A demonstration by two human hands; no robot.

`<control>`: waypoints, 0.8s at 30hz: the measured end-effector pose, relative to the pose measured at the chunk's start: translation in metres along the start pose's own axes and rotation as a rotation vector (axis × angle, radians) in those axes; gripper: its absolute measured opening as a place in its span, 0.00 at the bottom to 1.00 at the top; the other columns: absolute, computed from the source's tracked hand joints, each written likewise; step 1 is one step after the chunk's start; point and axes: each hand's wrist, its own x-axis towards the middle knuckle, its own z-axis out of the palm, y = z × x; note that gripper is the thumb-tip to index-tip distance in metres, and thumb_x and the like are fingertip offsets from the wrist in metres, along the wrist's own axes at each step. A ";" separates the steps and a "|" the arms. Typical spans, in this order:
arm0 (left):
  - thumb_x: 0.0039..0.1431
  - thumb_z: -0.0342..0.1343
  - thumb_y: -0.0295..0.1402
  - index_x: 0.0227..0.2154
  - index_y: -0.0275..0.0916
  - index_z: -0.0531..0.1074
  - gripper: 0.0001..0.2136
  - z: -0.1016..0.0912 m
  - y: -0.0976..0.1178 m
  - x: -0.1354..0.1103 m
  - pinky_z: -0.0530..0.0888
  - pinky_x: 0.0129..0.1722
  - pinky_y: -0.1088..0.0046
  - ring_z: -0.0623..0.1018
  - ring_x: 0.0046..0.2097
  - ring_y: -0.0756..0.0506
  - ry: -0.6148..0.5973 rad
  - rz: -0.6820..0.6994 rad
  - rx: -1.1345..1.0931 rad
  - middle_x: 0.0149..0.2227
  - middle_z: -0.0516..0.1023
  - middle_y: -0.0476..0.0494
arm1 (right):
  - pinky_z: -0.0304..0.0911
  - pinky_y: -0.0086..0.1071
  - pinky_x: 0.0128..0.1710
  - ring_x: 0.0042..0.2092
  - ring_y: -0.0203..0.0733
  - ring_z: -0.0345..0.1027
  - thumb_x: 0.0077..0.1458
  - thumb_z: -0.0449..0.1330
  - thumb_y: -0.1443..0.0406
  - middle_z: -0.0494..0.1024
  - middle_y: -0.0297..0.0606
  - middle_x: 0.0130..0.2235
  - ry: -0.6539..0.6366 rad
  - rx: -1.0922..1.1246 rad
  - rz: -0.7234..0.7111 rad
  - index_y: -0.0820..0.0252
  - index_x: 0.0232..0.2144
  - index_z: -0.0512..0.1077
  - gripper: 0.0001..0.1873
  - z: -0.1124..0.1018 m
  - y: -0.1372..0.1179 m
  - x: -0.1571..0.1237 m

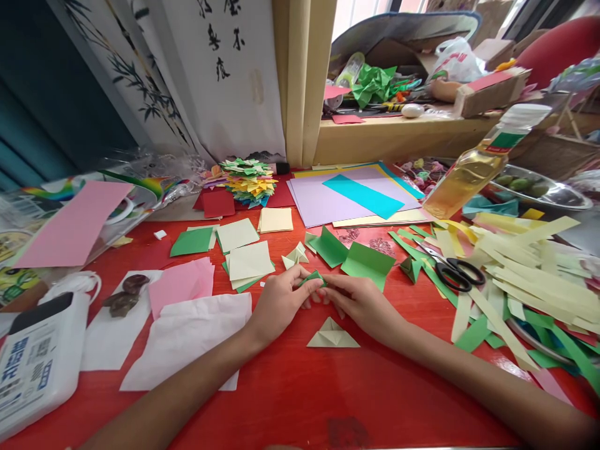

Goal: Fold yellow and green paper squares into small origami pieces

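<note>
Between my fingertips is a small folded piece of green paper, partly covered by them. My left hand pinches it from the left, thumb on top. On its other side my right hand has its fingers closed against the paper's right end. Just below both hands lies a cream paper folded into a triangle. Beyond them are a small cream folded piece and creased green sheets. Stacked cream squares with green ones beneath sit to the left of my hands.
Black-handled scissors rest beside a heap of cut paper strips at right. A tilted-looking bottle stands behind them. White tissue, pink paper and a white wipes pack occupy the left. Large coloured sheets lie at the back.
</note>
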 end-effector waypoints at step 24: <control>0.59 0.44 0.38 0.20 0.39 0.56 0.14 -0.001 0.003 0.001 0.59 0.25 0.77 0.64 0.21 0.53 -0.063 -0.003 0.211 0.15 0.66 0.56 | 0.50 0.26 0.22 0.21 0.30 0.56 0.58 0.48 0.61 0.67 0.31 0.21 -0.031 0.091 0.087 0.61 0.24 0.67 0.15 -0.005 0.006 0.001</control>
